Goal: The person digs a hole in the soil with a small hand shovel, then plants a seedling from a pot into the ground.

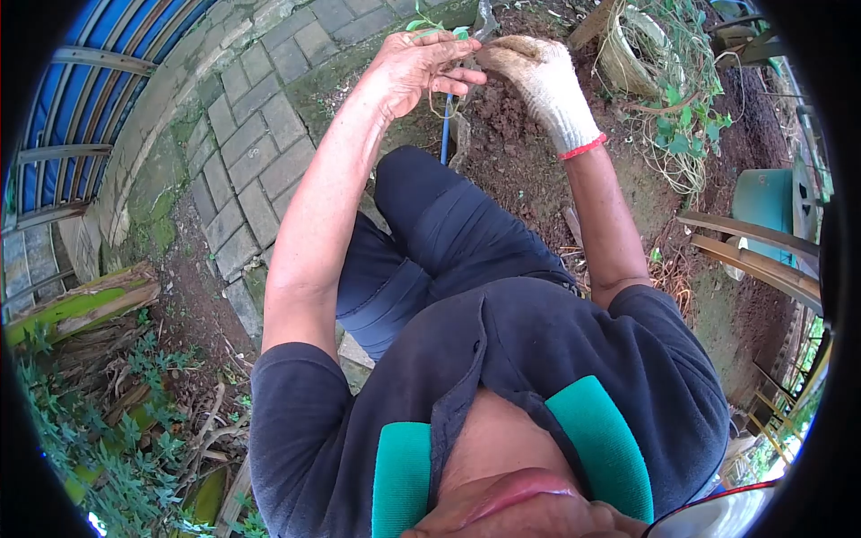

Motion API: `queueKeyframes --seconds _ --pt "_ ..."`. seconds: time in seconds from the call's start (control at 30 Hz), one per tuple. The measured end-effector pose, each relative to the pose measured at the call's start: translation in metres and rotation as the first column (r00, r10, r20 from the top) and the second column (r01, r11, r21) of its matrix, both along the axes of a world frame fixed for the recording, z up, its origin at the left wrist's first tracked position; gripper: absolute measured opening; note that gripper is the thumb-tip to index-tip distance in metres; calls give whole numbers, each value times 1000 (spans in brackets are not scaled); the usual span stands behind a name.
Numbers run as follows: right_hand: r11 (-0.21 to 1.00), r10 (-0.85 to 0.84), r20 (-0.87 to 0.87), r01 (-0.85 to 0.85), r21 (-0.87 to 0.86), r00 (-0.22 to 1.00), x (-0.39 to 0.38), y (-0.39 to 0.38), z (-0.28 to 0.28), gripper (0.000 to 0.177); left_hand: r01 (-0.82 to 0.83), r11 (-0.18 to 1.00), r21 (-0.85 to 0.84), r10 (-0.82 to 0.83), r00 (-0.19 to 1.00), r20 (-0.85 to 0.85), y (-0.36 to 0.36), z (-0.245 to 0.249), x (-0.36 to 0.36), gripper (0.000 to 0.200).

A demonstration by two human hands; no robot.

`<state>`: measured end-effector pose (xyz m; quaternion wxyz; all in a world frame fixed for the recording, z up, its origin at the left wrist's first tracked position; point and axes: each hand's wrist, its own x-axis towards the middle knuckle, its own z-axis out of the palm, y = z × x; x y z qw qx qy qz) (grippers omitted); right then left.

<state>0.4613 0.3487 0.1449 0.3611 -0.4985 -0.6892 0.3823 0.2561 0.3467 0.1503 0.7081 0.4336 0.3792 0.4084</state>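
Seen from my head, looking down past my chest and bent knee. Both my arms reach forward and meet over bare soil [507, 148] beside a brick path [260, 134].

My left hand [420, 70] is bare, elbow slightly bent, wrist cocked and the back of the hand towards me. Its fingers are curled tightly together, pinched round a thin plant stem [429, 24] whose small green leaves show just above my knuckles.

My right hand [538, 82] wears a white knitted glove with a red cuff. The forearm rises straight from the elbow, and the gloved fingertips are bunched and touching the fingertips of my left hand. I cannot tell whether the glove grips anything.

A thin blue rod [446, 130] runs down from under my left hand towards my knee.
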Motion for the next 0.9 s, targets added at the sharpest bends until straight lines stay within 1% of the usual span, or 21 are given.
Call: queueKeyframes --seconds 0.07,0.1,0.13,0.17,0.2,0.23,0.3,0.33,0.37,0.47,0.5,0.57,0.6,0.63,0.67,0.73,0.77,0.83,0.9 --pt "959 112 -16 -104 264 994 6 7 -11 25 51 999 19 -53 992 115 0 0 -7 35" --pt "976 105 -130 -78 203 986 9 7 -14 24 78 997 31 -82 982 172 0 1 -9 34" --pt "988 88 -246 -54 142 965 10 6 -12 24 101 994 36 -105 979 175 0 1 -11 34" --pt "991 -47 -443 -13 -132 895 9 2 -7 23 123 992 41 -128 976 179 -1 2 -12 34" --pt "917 -224 -577 -30 -397 785 9 -1 -4 23 144 989 45 -150 971 184 -1 2 -12 34" --pt "981 -98 -539 -11 -196 837 10 0 -6 23 160 987 10 -159 974 160 -2 1 -10 35" --pt "987 -157 -422 129 -93 893 11 -2 -5 23 183 981 -61 -175 978 113 -4 -2 -6 35" --pt "981 -190 -363 191 -33 912 10 -3 -3 22 143 988 -65 -132 979 157 -5 -5 -3 36" --pt "980 -195 -375 193 -44 906 13 0 -7 26 103 992 -70 -87 976 201 -5 -10 1 36" --pt "924 -251 -105 271 270 962 11 -9 3 23 -17 994 -106 48 954 295 2 -22 3 37" --pt "918 -211 -163 253 306 964 8 -13 2 18 -62 990 -129 100 944 315 7 -26 2 37" --pt "890 -118 -73 138 434 990 4 -21 -4 16 -157 976 -152 203 911 358 7 -27 2 38" --pt "868 -75 -23 77 491 997 3 -24 -9 15 -174 973 -153 219 906 362 7 -29 3 37" --pt "847 -84 41 49 529 996 -1 -25 -14 14 -190 970 -154 234 901 365 10 -30 3 37" --pt "808 -50 83 -9 589 995 -3 -28 -14 14 -204 967 -154 248 897 366 10 -32 3 36" --pt "909 -16 -2 15 417 1000 -9 -35 -18 17 -190 971 -144 233 886 402 9 -33 2 34" --pt "931 -10 -19 16 364 1000 -11 -37 -20 18 -181 974 -138 223 880 420 9 -33 2 34" --pt "968 -1 -53 14 252 999 -15 -41 -23 21 -187 976 -113 215 918 333 8 -30 0 32" --pt "975 24 -96 -2 221 995 -18 -44 -27 23 -204 974 -95 222 942 250 6 -26 1 31"
